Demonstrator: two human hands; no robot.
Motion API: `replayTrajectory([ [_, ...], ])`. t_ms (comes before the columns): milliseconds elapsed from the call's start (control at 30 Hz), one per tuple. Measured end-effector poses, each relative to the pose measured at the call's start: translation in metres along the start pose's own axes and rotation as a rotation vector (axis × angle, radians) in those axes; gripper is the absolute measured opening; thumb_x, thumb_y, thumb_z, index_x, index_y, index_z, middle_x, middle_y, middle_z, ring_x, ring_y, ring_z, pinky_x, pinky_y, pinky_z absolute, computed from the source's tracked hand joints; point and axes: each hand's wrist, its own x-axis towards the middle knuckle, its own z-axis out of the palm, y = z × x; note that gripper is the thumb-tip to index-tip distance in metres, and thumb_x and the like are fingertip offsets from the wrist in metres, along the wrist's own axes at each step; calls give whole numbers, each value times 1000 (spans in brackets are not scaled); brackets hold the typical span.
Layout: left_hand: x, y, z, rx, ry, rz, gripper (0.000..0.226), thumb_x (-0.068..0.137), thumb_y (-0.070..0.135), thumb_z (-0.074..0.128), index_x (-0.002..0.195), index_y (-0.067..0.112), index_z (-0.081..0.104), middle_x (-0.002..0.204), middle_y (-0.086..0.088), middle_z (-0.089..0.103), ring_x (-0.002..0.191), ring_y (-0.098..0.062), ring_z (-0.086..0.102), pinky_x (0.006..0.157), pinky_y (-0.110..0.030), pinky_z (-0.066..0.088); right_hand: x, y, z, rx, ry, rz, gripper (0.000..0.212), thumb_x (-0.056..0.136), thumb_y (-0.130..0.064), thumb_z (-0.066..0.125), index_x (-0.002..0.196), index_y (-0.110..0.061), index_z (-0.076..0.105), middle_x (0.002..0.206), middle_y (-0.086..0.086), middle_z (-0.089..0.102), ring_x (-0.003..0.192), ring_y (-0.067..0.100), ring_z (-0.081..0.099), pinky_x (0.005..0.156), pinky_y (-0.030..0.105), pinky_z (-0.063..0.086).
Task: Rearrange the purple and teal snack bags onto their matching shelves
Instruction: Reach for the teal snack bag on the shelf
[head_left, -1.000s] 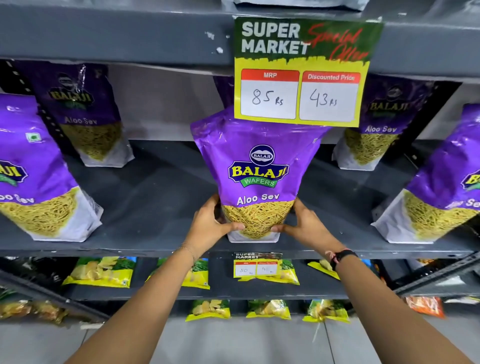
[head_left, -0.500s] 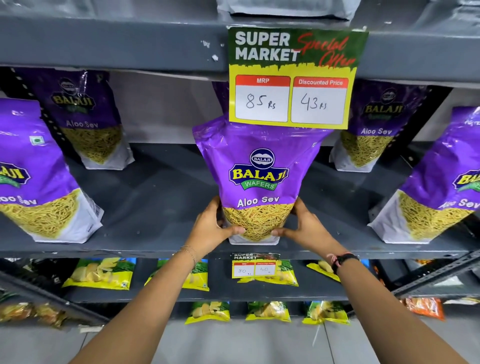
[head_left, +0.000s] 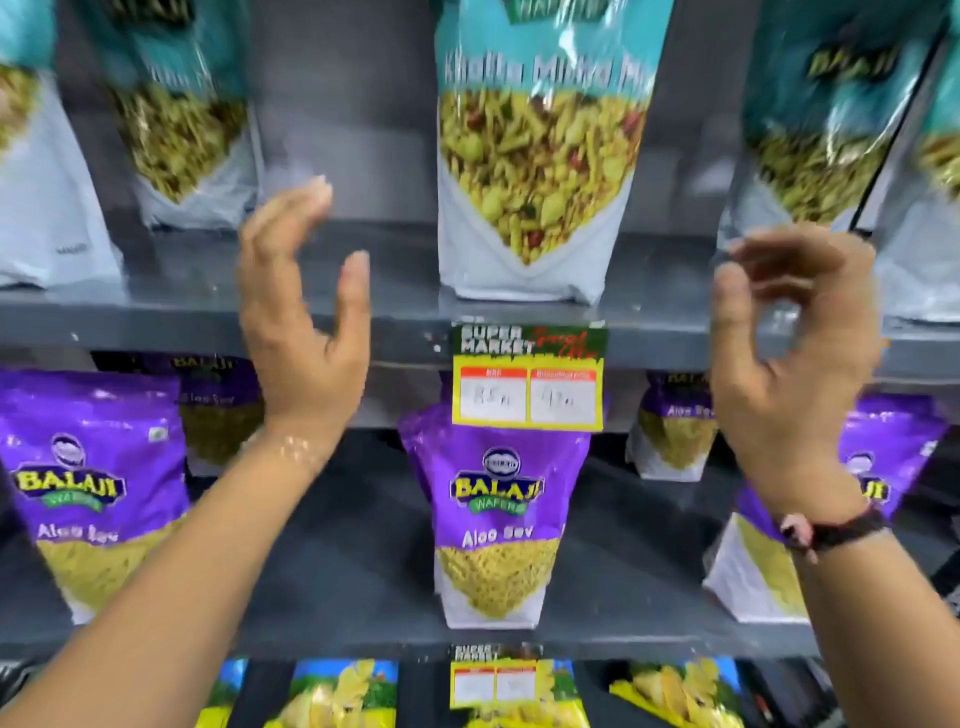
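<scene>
A purple Aloo Sev bag (head_left: 496, 519) stands upright in the middle of the grey lower shelf (head_left: 337, 571), with other purple bags to its left (head_left: 88, 483) and right (head_left: 763, 545). On the shelf above (head_left: 208, 312) stand several teal bags, one in the centre (head_left: 540, 145). My left hand (head_left: 301, 317) is raised with fingers spread, in front of the upper shelf's edge. Over to the right, my right hand (head_left: 784, 358) is lifted too, fingers loosely curled and empty. Neither hand touches a bag.
A yellow price tag (head_left: 527, 379) hangs from the upper shelf's edge above the central purple bag. Yellow snack packs (head_left: 337, 691) and a second price tag (head_left: 493, 680) fill the shelf below. More purple bags (head_left: 675, 426) stand further back.
Both hands have let go of the central purple bag and risen toward the teal shelf. The view has tilted upward, bringing the teal bags into sight.
</scene>
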Motion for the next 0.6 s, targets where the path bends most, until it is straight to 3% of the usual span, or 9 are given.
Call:
replayTrajectory([
  [67,41,-1,17,-29,-77,-143,39,85,28,52,119,13,42,116,7,43,111,-10,44,97,-23,36,41,5,11,19,-55,99,26,87,-23,51,109,-9,47,102,0,49,91,21,53,77,26,43],
  [133,63,-7,36,-122,-270,-436,57,78,36,60,125,14,34,119,3,43,115,-11,41,93,-12,32,66,21,26,44,-264,331,46,84,-29,57,122,-9,40,113,0,44,103,16,47,85,25,40],
  [167,66,-14,45,-174,-384,-591,68,75,37,63,129,14,27,125,-2,42,121,-15,39,96,-14,30,73,28,33,93,-422,482,56,82,-35,59,127,-9,36,119,0,43,108,13,45,89,26,39],
  [233,62,-26,54,-247,-622,-809,91,68,38,67,137,14,13,141,-10,35,130,-22,33,110,-31,27,74,39,43,246,-730,676,72,73,-45,61,130,-10,34,133,2,45,119,13,44,98,30,38],
  [300,57,-32,56,-321,-807,-866,107,54,43,71,138,14,11,145,-10,32,130,-22,34,112,-39,28,66,46,52,392,-868,686,73,65,-42,65,127,-12,41,133,8,52,117,15,50,102,33,39],
  [400,52,-36,58,-386,-963,-799,85,54,37,74,126,17,34,132,0,48,110,-4,50,90,-12,43,55,51,58,450,-857,726,75,59,-37,70,125,-14,42,128,5,56,112,12,54,98,29,42],
  [433,51,-35,59,-386,-973,-788,73,59,30,74,122,18,39,125,2,52,103,1,51,80,-5,44,54,53,59,460,-846,730,72,61,-34,71,124,-14,42,127,4,56,111,11,55,96,27,44],
  [500,52,-36,59,-403,-928,-815,60,66,18,72,118,17,43,116,0,56,96,0,53,71,-5,46,53,55,60,486,-840,723,65,66,-27,71,123,-16,42,125,3,57,109,8,55,91,21,48],
  [600,52,-35,57,-420,-856,-847,61,64,14,74,116,13,43,112,-3,58,99,-11,56,81,-17,48,52,55,58,503,-826,704,74,57,-34,72,122,-17,42,123,1,58,109,7,56,92,21,47],
])
